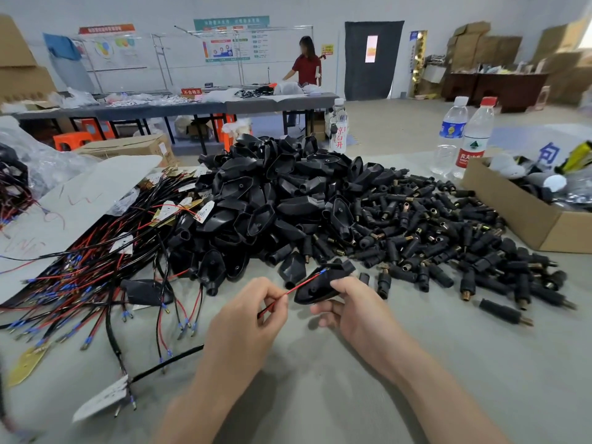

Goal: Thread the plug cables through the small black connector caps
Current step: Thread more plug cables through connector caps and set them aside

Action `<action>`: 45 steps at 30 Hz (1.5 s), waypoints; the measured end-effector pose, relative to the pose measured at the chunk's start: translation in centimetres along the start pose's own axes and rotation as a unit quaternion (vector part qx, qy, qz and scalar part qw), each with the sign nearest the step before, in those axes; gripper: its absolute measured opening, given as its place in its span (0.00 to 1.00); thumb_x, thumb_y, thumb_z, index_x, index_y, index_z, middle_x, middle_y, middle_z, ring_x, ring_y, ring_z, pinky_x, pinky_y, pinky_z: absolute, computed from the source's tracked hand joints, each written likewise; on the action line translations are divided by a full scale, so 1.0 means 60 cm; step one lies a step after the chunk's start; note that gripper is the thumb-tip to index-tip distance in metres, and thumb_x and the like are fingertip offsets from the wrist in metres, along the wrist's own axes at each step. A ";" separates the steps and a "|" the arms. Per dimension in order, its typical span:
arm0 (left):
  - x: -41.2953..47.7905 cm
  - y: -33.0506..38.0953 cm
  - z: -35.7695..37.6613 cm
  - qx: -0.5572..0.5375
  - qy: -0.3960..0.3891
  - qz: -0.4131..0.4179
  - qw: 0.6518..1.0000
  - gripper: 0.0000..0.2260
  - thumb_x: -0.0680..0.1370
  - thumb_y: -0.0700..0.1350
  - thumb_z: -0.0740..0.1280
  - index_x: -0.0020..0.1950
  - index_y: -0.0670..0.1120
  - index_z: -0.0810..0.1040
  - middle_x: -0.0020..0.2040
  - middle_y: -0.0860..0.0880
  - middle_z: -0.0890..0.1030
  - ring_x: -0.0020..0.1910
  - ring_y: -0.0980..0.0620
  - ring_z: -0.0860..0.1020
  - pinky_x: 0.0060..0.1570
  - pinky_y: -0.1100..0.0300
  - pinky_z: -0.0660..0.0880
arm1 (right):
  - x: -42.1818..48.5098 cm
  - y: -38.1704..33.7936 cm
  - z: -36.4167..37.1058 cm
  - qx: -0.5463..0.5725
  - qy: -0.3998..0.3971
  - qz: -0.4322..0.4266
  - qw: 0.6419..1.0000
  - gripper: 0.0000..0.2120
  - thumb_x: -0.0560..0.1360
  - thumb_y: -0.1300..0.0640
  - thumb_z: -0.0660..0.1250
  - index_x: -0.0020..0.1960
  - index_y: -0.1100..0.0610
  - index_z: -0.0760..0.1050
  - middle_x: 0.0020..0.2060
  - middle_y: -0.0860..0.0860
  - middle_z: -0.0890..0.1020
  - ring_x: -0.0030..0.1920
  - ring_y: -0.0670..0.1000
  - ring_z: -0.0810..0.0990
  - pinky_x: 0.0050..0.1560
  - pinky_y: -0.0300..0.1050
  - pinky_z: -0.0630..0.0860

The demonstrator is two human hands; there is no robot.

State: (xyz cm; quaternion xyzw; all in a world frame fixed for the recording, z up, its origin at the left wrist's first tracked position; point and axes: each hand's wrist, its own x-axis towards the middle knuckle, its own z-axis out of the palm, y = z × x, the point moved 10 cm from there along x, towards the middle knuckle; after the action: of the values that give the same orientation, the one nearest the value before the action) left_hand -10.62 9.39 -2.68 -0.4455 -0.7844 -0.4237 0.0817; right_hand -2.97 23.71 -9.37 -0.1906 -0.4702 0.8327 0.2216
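Here left hand (256, 310) pinches red cable (299, 285); right hand (350, 304) grips cap (320, 285).

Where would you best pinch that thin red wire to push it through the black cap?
Pinch the red wire a little behind its blue tip, from the left, like the left hand. It looks thin and limp, so a short free end should stay aimed at the cap in the right hand.
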 end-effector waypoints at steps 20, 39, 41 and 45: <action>0.004 0.004 0.001 -0.020 -0.005 0.011 1.000 0.07 0.78 0.45 0.70 0.41 0.52 0.76 0.33 0.57 0.72 0.29 0.55 0.70 0.31 0.59 0.66 | -0.005 0.013 0.027 0.024 -0.065 0.050 0.996 0.18 0.74 0.56 0.67 0.60 0.66 0.75 0.53 0.61 0.84 0.43 0.58 0.85 0.36 0.43 0.79; -0.001 -0.002 0.012 0.032 -0.010 0.023 0.999 0.04 0.78 0.54 0.67 0.52 0.58 0.79 0.47 0.61 0.74 0.45 0.63 0.77 0.39 0.65 0.73 | -0.018 -0.008 0.013 -0.147 0.005 -0.038 0.988 0.09 0.81 0.50 0.66 0.55 0.47 0.85 0.44 0.44 0.86 0.32 0.48 0.80 0.30 0.37 0.75; -0.001 -0.007 0.018 0.028 -0.025 0.023 0.999 0.11 0.77 0.56 0.66 0.58 0.57 0.76 0.53 0.63 0.73 0.52 0.63 0.76 0.48 0.65 0.73 | -0.018 -0.015 0.010 -0.147 0.012 -0.055 0.988 0.09 0.80 0.51 0.66 0.54 0.49 0.85 0.45 0.47 0.87 0.34 0.48 0.81 0.32 0.38 0.76; -0.005 -0.006 0.037 0.050 -0.081 0.041 0.995 0.24 0.77 0.61 0.61 0.71 0.56 0.70 0.64 0.62 0.70 0.64 0.62 0.70 0.63 0.63 0.68 | -0.018 -0.029 0.003 -0.189 0.023 -0.079 0.979 0.09 0.80 0.51 0.66 0.51 0.46 0.86 0.46 0.49 0.87 0.42 0.47 0.86 0.40 0.38 0.80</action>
State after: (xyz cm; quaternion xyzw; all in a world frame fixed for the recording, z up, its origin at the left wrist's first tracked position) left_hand -10.16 10.74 -4.46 -0.5051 -0.7901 -0.3426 0.0575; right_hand -1.83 23.77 -7.64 -0.2105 -0.6275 0.7042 0.2571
